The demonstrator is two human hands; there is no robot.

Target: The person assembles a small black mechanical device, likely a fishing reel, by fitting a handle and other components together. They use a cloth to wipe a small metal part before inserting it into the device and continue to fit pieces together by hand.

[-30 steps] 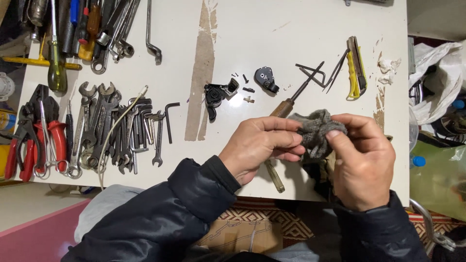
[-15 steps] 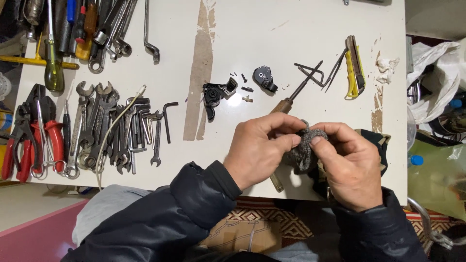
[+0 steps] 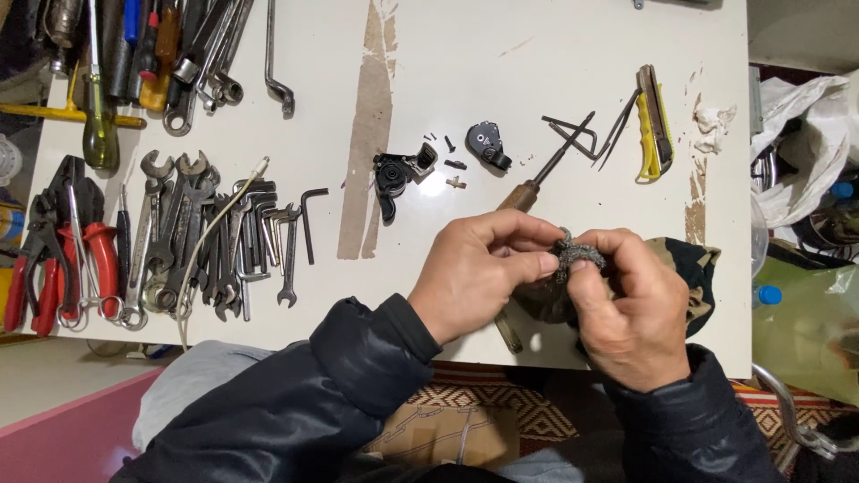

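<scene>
Head view: both hands meet above the white worktop's (image 3: 555,72) near edge. The left hand (image 3: 483,273) and right hand (image 3: 626,313) pinch a small bunched grey rag (image 3: 577,257) between closed fingers, seemingly mid-wipe. Black dismantled parts (image 3: 394,174) lie loose at the centre, not reassembled; spanners (image 3: 206,233) line the left edge.

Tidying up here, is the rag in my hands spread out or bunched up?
Bunched up: the grey rag is a small wad pinched between both hands' fingers.

Bright, even overhead light, soft shadows, sharp focus, slight edge distortion.
</scene>
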